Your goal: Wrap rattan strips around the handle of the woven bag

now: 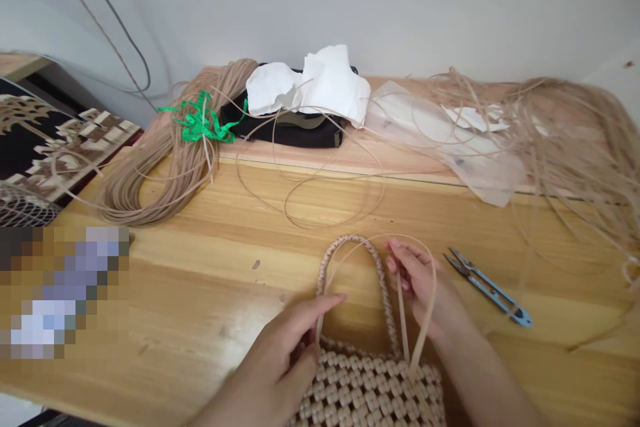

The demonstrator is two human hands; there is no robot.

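Note:
A beige woven bag (pixel 373 383) stands at the bottom middle of the head view, with its braided handle (pixel 353 238) looped upward. My left hand (pixel 287 347) grips the bag's upper left edge; its index finger points out past the handle's left side, and its other fingers are mostly hidden. To the right of the handle, my right hand (pixel 413 273) is closed in a pinch on a thin flat beige strand (pixel 403 313). Another strand (pixel 431 293) rises from the bag's top right and arches over toward the handle's left side. Blue thread snips (pixel 493 288) lie right of my right hand.
A coiled bundle of strands (pixel 150 193) with green ties (pixel 203 121) lies at the back left. Behind are a black pouch (pixel 310 133), white paper (pixel 333 83), and a plastic bag (pixel 480 163). Loose strands (pixel 580 127) heap at the right. A blurred-out item (pixel 65 293) sits left.

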